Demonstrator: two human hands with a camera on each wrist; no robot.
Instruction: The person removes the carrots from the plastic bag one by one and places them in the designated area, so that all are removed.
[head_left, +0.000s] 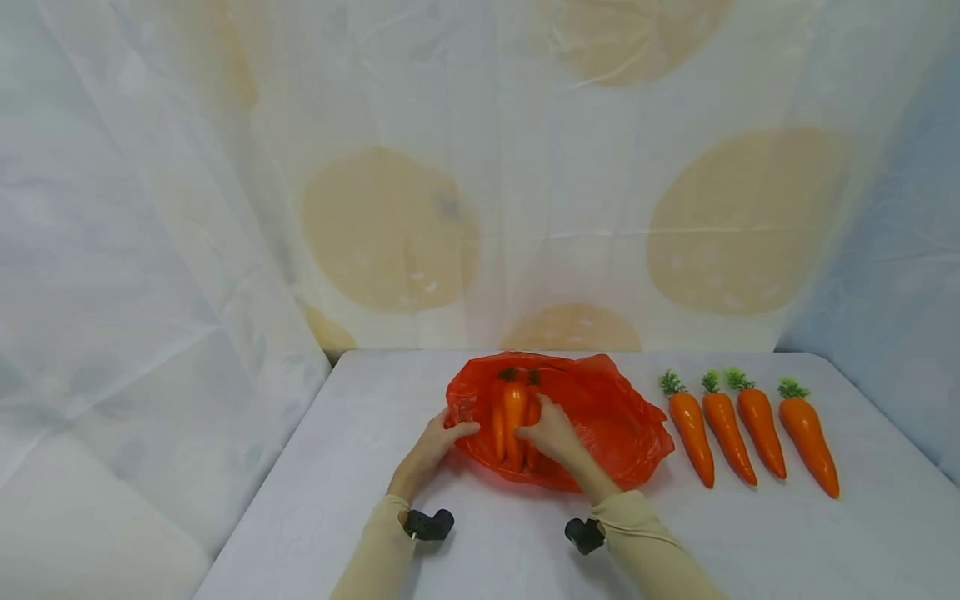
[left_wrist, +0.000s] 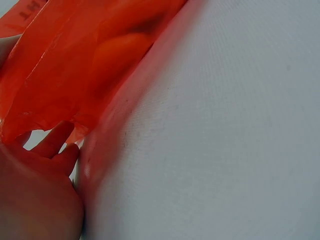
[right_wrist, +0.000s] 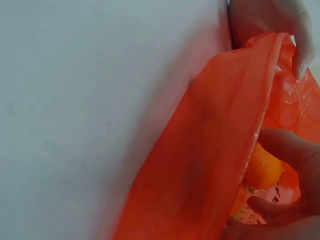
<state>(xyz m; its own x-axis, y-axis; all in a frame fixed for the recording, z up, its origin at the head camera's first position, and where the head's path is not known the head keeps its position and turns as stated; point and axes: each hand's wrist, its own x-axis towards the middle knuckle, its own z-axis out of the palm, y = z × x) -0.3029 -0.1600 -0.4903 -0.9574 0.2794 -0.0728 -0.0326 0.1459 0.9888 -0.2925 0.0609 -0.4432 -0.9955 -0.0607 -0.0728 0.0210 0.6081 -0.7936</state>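
Observation:
A red plastic bag point(head_left: 600, 417) lies spread with its mouth open on the table, and several glossy carrots with green tops are inside its left part. My left hand point(head_left: 437, 440) holds the bag's left rim, thumb on the inner side and fingers on the outer side. Reaching into the bag, my right hand point(head_left: 551, 429) has its thumb and fingers around a carrot point(right_wrist: 265, 167) at the right of the bunch. The middle carrot point(head_left: 514, 417) stands out on top. Through the thin plastic, a rounded bulge shows in the left wrist view.
To the right of the bag, several more carrots point(head_left: 759, 433) lie in a row on the white table point(head_left: 315, 483), green tops away from me. A patterned curtain point(head_left: 555, 267) hangs behind the table's far edge.

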